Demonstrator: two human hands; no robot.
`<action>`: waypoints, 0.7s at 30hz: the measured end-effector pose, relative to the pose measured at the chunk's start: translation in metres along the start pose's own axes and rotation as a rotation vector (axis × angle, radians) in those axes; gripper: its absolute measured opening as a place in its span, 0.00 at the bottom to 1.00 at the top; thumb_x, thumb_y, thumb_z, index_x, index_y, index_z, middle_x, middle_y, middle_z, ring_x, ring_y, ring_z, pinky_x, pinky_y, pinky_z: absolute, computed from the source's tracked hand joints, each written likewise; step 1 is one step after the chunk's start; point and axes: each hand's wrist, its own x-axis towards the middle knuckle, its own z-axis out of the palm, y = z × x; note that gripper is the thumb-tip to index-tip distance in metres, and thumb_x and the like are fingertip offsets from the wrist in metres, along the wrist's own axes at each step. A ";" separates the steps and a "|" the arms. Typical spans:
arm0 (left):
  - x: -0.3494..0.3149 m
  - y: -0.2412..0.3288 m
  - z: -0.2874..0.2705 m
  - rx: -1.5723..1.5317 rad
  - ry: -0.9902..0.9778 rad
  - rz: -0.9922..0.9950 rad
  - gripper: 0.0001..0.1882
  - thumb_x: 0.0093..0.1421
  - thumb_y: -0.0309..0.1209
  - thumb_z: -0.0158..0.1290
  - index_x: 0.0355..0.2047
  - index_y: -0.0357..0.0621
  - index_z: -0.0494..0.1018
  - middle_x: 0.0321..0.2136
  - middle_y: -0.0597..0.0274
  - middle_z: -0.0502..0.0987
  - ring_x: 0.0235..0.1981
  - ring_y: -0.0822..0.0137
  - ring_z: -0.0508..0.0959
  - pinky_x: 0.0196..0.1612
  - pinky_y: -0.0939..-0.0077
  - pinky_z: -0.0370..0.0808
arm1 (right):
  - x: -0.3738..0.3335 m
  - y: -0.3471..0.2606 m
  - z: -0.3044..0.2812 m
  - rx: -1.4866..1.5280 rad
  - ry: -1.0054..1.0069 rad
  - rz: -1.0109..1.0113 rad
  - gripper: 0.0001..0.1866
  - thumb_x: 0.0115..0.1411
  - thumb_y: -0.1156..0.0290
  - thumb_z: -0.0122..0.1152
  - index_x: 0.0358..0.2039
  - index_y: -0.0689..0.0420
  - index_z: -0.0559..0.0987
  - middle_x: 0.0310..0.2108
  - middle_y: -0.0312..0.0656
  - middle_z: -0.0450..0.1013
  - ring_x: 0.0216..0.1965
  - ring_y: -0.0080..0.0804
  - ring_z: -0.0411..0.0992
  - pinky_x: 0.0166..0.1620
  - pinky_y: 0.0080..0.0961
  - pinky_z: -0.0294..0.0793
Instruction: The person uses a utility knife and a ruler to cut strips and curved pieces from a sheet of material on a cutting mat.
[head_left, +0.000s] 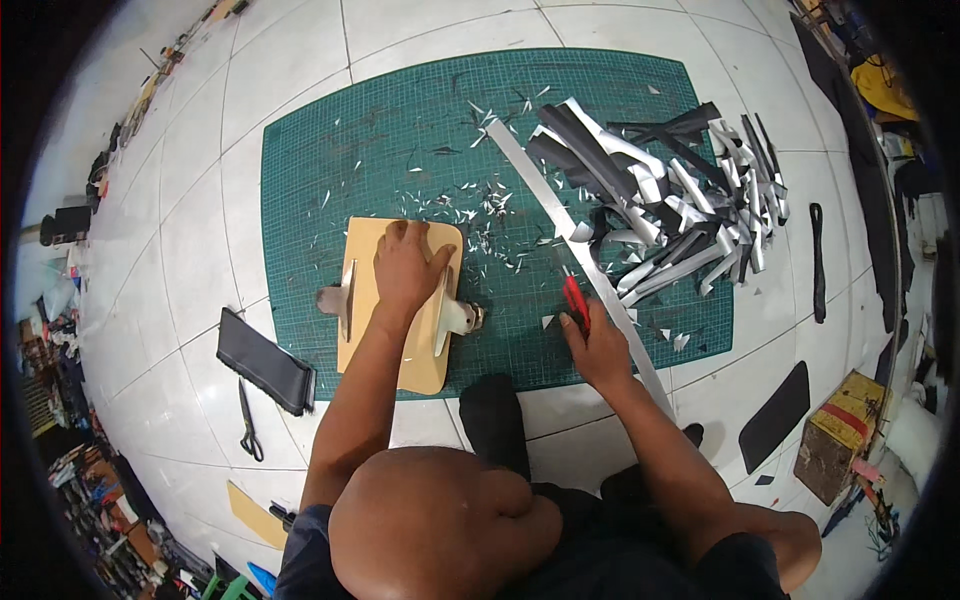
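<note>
My left hand (404,268) lies on a tan board (405,360) with rounded corners, thumb spread and fingers slightly bent. Two metal clips grip this board, one clip (336,300) on its left edge and another clip (458,318) on its right. My right hand (602,350) is closed around a red-handled cutter knife (574,295), whose tip points away from me. Just right of the knife, a long steel ruler (540,183) runs diagonally over the green cutting mat (350,160). Small white and dark snippets (490,205) are scattered between the board and ruler.
Black and silver strips (600,165) are heaped on the mat's right side. Left of the mat lie a stack of black pieces (264,362) and scissors (248,425). At the right are a black strap (817,262), a dark panel (775,418) and a yellow-brown box (838,440).
</note>
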 end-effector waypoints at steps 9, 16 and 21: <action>0.024 0.012 -0.004 0.051 -0.104 -0.150 0.29 0.44 0.45 0.70 0.41 0.46 0.72 0.46 0.48 0.66 0.48 0.43 0.70 0.46 0.51 0.75 | 0.024 -0.052 0.033 -0.036 -0.025 -0.173 0.18 0.66 0.59 0.50 0.47 0.60 0.65 0.27 0.56 0.77 0.29 0.58 0.77 0.31 0.50 0.76; 0.043 0.014 -0.009 0.098 -0.287 -0.249 0.31 0.44 0.49 0.69 0.44 0.48 0.73 0.50 0.49 0.65 0.54 0.43 0.67 0.49 0.51 0.75 | 0.060 -0.076 0.058 -0.205 -0.036 -0.214 0.16 0.64 0.60 0.53 0.44 0.59 0.66 0.27 0.54 0.77 0.29 0.55 0.78 0.31 0.49 0.77; 0.039 0.007 -0.005 0.108 -0.303 -0.243 0.28 0.47 0.48 0.68 0.44 0.48 0.73 0.49 0.51 0.65 0.54 0.44 0.66 0.48 0.52 0.76 | 0.046 -0.042 0.030 -0.090 0.161 -0.039 0.20 0.60 0.56 0.61 0.40 0.60 0.69 0.30 0.54 0.76 0.33 0.57 0.77 0.34 0.48 0.75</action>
